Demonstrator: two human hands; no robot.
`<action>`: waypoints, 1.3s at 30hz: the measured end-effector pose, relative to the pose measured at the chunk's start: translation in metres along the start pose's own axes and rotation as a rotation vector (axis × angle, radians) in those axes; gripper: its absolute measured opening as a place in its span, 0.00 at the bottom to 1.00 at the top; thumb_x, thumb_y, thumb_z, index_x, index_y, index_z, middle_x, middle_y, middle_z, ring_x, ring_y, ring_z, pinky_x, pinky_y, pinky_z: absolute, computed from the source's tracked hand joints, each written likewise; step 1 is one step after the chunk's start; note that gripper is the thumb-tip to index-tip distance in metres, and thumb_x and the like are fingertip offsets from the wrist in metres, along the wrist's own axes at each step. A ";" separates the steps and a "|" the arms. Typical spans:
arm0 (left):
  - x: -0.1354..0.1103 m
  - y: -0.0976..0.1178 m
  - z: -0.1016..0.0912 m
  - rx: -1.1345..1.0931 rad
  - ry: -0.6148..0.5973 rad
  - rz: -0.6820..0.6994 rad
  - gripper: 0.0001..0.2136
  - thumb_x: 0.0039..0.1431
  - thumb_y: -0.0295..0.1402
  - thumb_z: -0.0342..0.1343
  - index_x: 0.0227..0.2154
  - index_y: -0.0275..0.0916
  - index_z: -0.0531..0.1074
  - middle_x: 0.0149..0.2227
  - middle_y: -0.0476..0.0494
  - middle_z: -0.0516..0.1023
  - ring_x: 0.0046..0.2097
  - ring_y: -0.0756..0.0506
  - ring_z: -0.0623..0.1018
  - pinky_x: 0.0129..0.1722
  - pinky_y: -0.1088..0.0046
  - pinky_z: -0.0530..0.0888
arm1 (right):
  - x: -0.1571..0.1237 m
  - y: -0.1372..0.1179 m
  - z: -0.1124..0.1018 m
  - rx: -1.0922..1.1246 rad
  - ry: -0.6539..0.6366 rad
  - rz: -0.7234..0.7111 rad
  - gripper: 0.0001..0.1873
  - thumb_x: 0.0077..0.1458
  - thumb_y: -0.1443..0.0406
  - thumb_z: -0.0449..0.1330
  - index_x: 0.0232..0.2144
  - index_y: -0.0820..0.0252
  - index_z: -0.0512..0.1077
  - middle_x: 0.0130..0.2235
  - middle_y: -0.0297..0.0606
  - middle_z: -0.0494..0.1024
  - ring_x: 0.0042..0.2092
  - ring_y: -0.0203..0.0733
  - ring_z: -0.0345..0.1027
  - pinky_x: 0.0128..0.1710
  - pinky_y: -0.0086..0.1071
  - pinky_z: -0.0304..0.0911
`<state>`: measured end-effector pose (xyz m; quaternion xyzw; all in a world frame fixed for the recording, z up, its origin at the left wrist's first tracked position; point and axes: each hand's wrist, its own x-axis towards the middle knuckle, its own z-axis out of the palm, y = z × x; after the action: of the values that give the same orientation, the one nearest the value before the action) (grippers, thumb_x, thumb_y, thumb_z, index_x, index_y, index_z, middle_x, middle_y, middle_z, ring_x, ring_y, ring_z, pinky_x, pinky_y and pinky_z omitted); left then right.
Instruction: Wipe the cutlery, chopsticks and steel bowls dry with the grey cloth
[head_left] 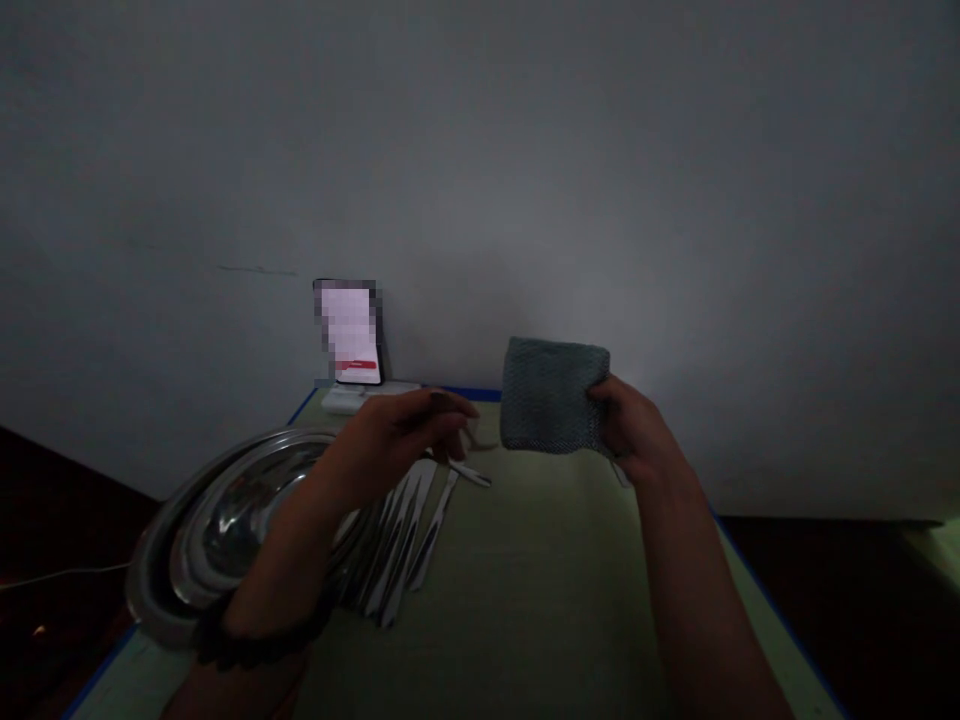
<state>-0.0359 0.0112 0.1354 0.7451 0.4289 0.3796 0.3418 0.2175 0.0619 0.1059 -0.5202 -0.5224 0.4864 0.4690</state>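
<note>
A grey-green mesh-textured cloth (553,395) hangs upright from my right hand (634,425), its right edge pinched between thumb and fingers. To its left, my left hand (420,425) is closed, with the fingertips bunched. A thin, blurred thing shows at those fingertips, too dark to name. Below and behind the left hand, several metal knives (420,540) lie side by side on the green table (517,600). One short piece of cutlery (472,476) lies at an angle near their far ends. A dark scrunchie-like band (262,635) circles my left wrist.
Shiny metal bowls or basins (187,560), one inside another, stand at the table's left, partly hidden by my left forearm. A phone (351,332) with a lit screen leans against the grey wall (480,180). A white object (345,400) lies before it.
</note>
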 end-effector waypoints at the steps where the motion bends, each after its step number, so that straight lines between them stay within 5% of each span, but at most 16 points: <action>1: 0.000 -0.002 0.001 -0.078 -0.005 -0.023 0.09 0.57 0.33 0.50 0.37 0.37 0.73 0.25 0.49 0.78 0.26 0.50 0.77 0.29 0.74 0.75 | -0.001 -0.002 0.000 0.053 0.005 -0.006 0.26 0.45 0.63 0.47 0.48 0.62 0.63 0.42 0.42 0.75 0.40 0.44 0.70 0.36 0.34 0.65; 6: -0.004 0.002 0.001 -0.222 0.037 -0.035 0.10 0.56 0.33 0.52 0.40 0.39 0.73 0.35 0.45 0.81 0.36 0.47 0.79 0.39 0.69 0.76 | -0.001 -0.004 -0.001 0.282 0.019 -0.010 0.22 0.44 0.64 0.53 0.45 0.60 0.66 0.41 0.40 0.76 0.40 0.44 0.70 0.37 0.35 0.65; 11: -0.002 -0.001 -0.003 -0.408 -0.201 -0.021 0.17 0.54 0.36 0.54 0.46 0.38 0.72 0.46 0.38 0.77 0.49 0.40 0.75 0.47 0.62 0.72 | 0.001 0.001 0.000 0.422 0.065 -0.029 0.18 0.40 0.65 0.59 0.38 0.58 0.70 0.39 0.35 0.77 0.39 0.42 0.70 0.37 0.33 0.66; 15: 0.003 -0.008 -0.003 -0.585 -0.256 -0.125 0.20 0.55 0.46 0.49 0.40 0.36 0.74 0.42 0.38 0.79 0.47 0.38 0.76 0.44 0.60 0.73 | 0.001 0.001 0.002 0.467 0.123 -0.077 0.16 0.39 0.67 0.61 0.36 0.58 0.71 0.36 0.34 0.78 0.39 0.41 0.70 0.38 0.34 0.65; 18: 0.003 -0.003 0.000 -0.414 -0.118 -0.207 0.24 0.59 0.50 0.41 0.32 0.36 0.76 0.37 0.38 0.80 0.40 0.42 0.78 0.41 0.63 0.75 | 0.002 0.002 0.003 0.446 0.164 -0.104 0.15 0.39 0.67 0.61 0.35 0.58 0.72 0.36 0.34 0.78 0.40 0.41 0.70 0.40 0.35 0.64; 20: 0.002 0.002 0.001 -0.241 -0.077 -0.212 0.20 0.58 0.46 0.46 0.31 0.35 0.75 0.36 0.40 0.80 0.36 0.45 0.79 0.39 0.67 0.75 | 0.003 0.003 0.003 0.426 0.180 -0.117 0.16 0.40 0.67 0.61 0.36 0.58 0.71 0.36 0.35 0.78 0.40 0.41 0.70 0.42 0.36 0.63; 23: 0.001 0.005 0.003 -0.173 -0.095 -0.208 0.10 0.54 0.37 0.55 0.32 0.34 0.72 0.33 0.43 0.78 0.32 0.47 0.78 0.32 0.71 0.76 | 0.001 0.001 0.004 0.368 0.232 -0.159 0.17 0.42 0.66 0.60 0.38 0.59 0.71 0.38 0.36 0.77 0.40 0.41 0.70 0.44 0.37 0.62; 29: 0.000 0.002 0.008 -0.102 -0.137 -0.179 0.10 0.60 0.36 0.46 0.38 0.37 0.67 0.26 0.52 0.70 0.19 0.54 0.70 0.15 0.80 0.65 | -0.024 -0.022 0.026 0.057 0.193 -0.336 0.13 0.49 0.59 0.57 0.38 0.58 0.71 0.43 0.39 0.76 0.44 0.43 0.69 0.45 0.38 0.62; 34: -0.002 0.010 0.007 0.260 -0.053 -0.042 0.11 0.62 0.33 0.42 0.39 0.37 0.69 0.25 0.51 0.70 0.25 0.53 0.69 0.22 0.79 0.66 | -0.034 -0.029 0.041 -0.091 0.087 -0.389 0.24 0.58 0.52 0.43 0.32 0.58 0.74 0.47 0.41 0.75 0.50 0.42 0.67 0.51 0.39 0.59; 37: -0.007 0.016 0.003 0.425 -0.058 0.015 0.11 0.61 0.30 0.42 0.38 0.39 0.70 0.29 0.50 0.74 0.30 0.51 0.73 0.30 0.76 0.68 | -0.028 -0.022 0.033 -0.056 0.085 -0.369 0.16 0.53 0.56 0.54 0.42 0.56 0.68 0.44 0.41 0.76 0.43 0.41 0.71 0.42 0.38 0.66; 39: -0.011 0.018 0.001 0.500 -0.081 0.036 0.11 0.60 0.28 0.43 0.39 0.40 0.70 0.33 0.49 0.76 0.34 0.50 0.74 0.33 0.74 0.68 | -0.026 -0.018 0.027 -0.120 -0.052 -0.350 0.22 0.48 0.59 0.60 0.47 0.53 0.65 0.45 0.40 0.75 0.42 0.42 0.71 0.39 0.37 0.68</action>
<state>-0.0323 -0.0056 0.1470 0.8286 0.4821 0.2374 0.1572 0.1899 0.0352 0.1223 -0.4359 -0.6448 0.3786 0.5009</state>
